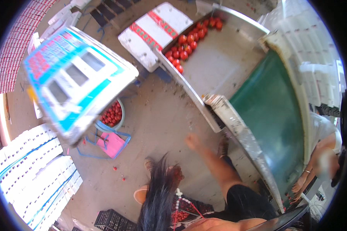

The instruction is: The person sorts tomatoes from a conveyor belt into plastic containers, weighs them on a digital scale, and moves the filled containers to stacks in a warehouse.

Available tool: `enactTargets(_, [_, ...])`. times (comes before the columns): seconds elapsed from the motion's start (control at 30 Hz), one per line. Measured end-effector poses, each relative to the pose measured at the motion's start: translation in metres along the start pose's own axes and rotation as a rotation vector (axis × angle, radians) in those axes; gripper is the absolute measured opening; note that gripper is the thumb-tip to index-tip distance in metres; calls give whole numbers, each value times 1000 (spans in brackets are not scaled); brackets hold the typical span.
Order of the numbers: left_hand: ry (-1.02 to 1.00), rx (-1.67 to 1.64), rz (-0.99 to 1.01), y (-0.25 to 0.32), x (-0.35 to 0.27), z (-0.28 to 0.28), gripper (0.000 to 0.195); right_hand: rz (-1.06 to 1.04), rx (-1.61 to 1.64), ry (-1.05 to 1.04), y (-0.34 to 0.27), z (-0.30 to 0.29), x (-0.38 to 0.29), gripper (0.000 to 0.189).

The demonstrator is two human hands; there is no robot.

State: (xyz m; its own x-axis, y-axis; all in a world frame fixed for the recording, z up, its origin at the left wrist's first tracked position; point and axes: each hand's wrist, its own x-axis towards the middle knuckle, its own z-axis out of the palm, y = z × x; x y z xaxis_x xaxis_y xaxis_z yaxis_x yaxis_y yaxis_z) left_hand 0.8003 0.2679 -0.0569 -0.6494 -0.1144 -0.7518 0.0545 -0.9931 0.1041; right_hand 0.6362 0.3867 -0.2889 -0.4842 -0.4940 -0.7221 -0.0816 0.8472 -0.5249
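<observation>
My right hand (192,141) is stretched forward over the floor, beside the outer side of a metal sorting chute. It is blurred, and I cannot tell whether the fingers hold anything. My left hand is out of view. Red tomatoes (188,43) lie along the far left wall of the metal tray (217,63), which joins a green conveyor belt (273,109). Dark hair hangs before my body and partly hides red fruit (179,216) in a dark crate near my lap. A white cross pendant (179,193) hangs on a beaded red cord.
A blue-and-white digital scale (75,73) rises at left, before a tub of small tomatoes (121,121). Nearby is a pink panel (111,144) with blue tubing. White foam boxes (31,170), a foam lid (156,31) and black crate (112,221) stand around. A co-worker's hands (300,183) touch the belt's end.
</observation>
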Motion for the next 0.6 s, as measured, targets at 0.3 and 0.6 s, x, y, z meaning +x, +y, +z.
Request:
enactTargets(0.3, [156, 1454, 643, -42, -135, 100, 17, 670, 1673, -513, -152, -56, -332, 26])
enactTargets(0.6, [107, 1577, 1269, -29, -219, 202, 23, 634, 2361, -1113, -214, -132, -381, 31])
